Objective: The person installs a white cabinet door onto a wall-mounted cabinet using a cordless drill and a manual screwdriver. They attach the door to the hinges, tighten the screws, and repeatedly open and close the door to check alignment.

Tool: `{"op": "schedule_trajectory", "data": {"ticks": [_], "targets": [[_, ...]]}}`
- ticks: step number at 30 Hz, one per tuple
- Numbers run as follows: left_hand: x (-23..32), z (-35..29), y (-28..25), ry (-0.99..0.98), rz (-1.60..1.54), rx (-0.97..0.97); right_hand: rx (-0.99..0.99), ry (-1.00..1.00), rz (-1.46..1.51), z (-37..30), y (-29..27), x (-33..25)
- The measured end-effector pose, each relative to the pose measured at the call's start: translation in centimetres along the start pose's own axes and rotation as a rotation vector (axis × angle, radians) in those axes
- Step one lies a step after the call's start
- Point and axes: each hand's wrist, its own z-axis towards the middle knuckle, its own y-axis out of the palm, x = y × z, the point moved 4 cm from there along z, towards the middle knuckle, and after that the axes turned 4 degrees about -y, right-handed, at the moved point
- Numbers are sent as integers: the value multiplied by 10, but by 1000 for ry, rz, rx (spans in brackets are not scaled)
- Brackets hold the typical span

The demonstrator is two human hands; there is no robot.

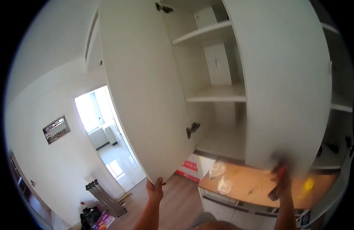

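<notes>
My left hand (pixel 155 190) is closed around the bottom edge of a tall white cabinet door (pixel 142 88), which stands swung open on dark hinges (pixel 192 130). In my right hand (pixel 285 183) is a red and black cordless drill (pixel 273 194), smeared by motion. Its dark base shows below my fist, and its blurred top is in front of the lower part of a second white door (pixel 284 84). Between the two doors the white cabinet shelves (pixel 219 93) are visible.
Below the cabinet, a wood-coloured countertop (pixel 246 180) holds crumpled clear plastic bags (pixel 224 185) and a yellow item (pixel 308 185). A bundle of metal poles (pixel 104 197) leans at lower left beside a black bag (pixel 89 217). Further right are more open shelves (pixel 340 106).
</notes>
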Motion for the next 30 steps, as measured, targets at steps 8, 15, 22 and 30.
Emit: {"op": "schedule_trajectory", "data": {"ticks": [8, 15, 22, 30], "targets": [[10, -7, 1, -22, 5, 29, 27, -5, -245, -3, -11, 9], [4, -5, -8, -72, 46, 5, -11, 15, 8, 7, -15, 10], [8, -3, -7, 30, 19, 67, -53, -33, -198, 10, -18, -17], [-6, 21, -36, -2, 113, 72, 46, 92, -282, -33, -56, -79]]}}
